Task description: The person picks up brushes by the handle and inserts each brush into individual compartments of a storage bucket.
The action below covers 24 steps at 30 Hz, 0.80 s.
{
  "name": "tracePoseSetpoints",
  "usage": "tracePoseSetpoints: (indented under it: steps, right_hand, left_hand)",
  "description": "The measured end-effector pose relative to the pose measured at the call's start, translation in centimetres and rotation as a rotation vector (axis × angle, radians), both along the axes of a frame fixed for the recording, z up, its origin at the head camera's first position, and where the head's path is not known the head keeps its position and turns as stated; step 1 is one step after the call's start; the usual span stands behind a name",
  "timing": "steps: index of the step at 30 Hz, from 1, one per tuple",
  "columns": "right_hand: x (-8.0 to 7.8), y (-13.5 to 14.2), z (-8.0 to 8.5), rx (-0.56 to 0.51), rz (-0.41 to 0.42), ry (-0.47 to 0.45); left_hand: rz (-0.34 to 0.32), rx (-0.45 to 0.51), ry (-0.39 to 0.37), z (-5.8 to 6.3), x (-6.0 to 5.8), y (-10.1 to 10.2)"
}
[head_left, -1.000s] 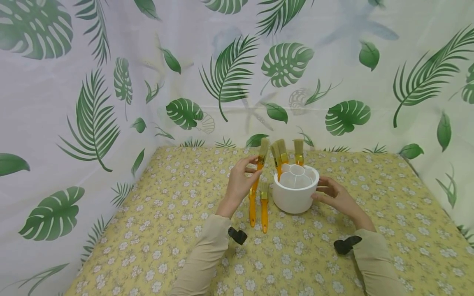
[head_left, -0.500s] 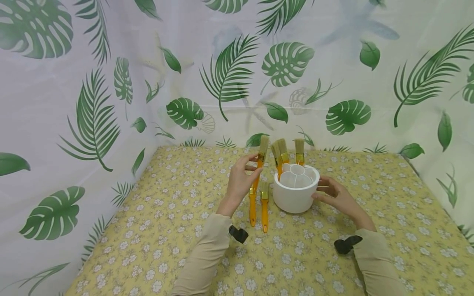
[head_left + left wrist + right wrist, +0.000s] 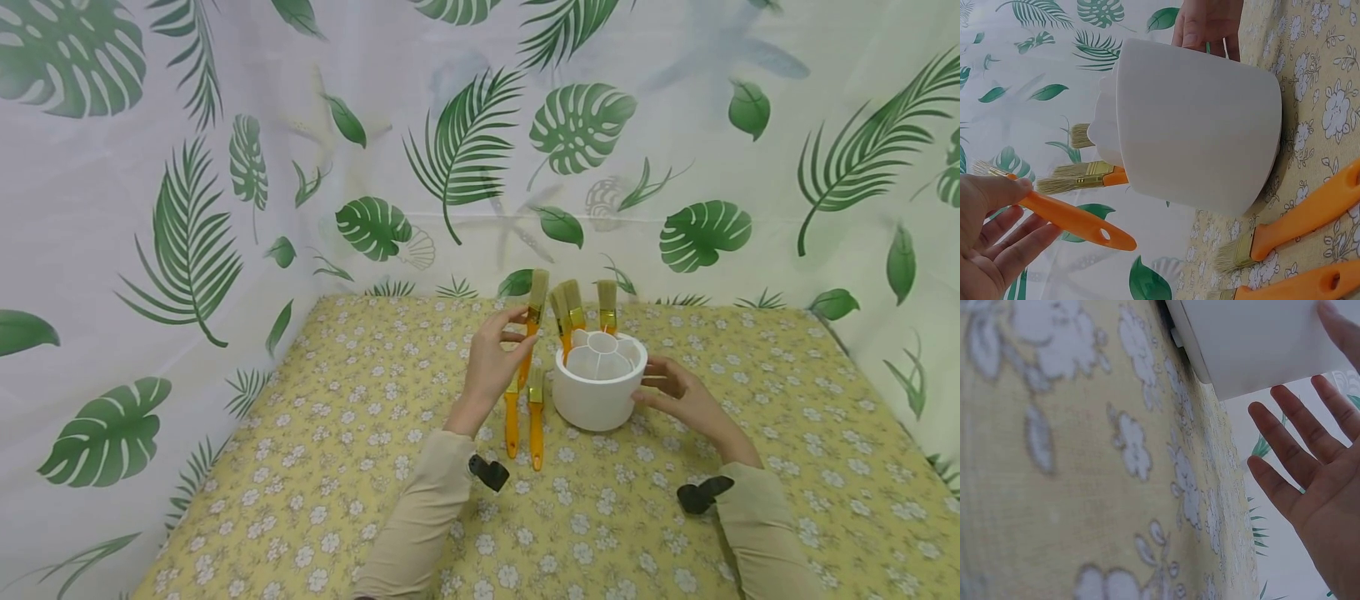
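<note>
- Surface: yellow cloth [image 3: 300, 500] with white flowers, spread flat; green-leaf curtain [image 3: 465, 250] rises behind at 12 o'clock and also hangs at 9 and 3.
- Pot [image 3: 592, 404]: smooth, white, round-walled, standing upright on the cloth; thin partitions meet a small ring inside.
- Potted brushes [image 3: 574, 304]: three, bristles up, along the rim from 10 to 12 o'clock.
- Held brush [image 3: 1069, 215]: glossy orange handle with a hole, pale bristles upward; at the pot's 10 o'clock, apart from it.
- Left hand [image 3: 491, 358]: thumb and fingers pinch the held brush.
- Right hand [image 3: 682, 400]: at the pot's 3 o'clock; fingers spread apart, thumb at the wall.
- Loose brushes [image 3: 536, 425]: two, side by side on the cloth at the pot's 8 o'clock, bristles toward 12; gold-coloured ferrules.
</note>
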State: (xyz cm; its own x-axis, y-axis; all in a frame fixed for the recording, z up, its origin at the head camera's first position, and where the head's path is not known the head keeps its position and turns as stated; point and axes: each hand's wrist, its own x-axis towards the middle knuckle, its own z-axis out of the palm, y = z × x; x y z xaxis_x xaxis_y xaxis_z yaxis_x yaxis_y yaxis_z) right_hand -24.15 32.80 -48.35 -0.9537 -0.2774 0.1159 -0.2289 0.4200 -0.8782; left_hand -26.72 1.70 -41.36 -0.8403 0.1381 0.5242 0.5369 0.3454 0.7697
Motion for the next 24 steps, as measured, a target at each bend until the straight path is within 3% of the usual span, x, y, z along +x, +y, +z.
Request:
tracePoseSetpoints:
  steps: [24]
  right_hand:
    - [-0.07,0.07,-0.06,0.001,0.007,0.025]
  left_hand:
    - [-0.015,0.043,0.073,0.36,-0.32,0.49]
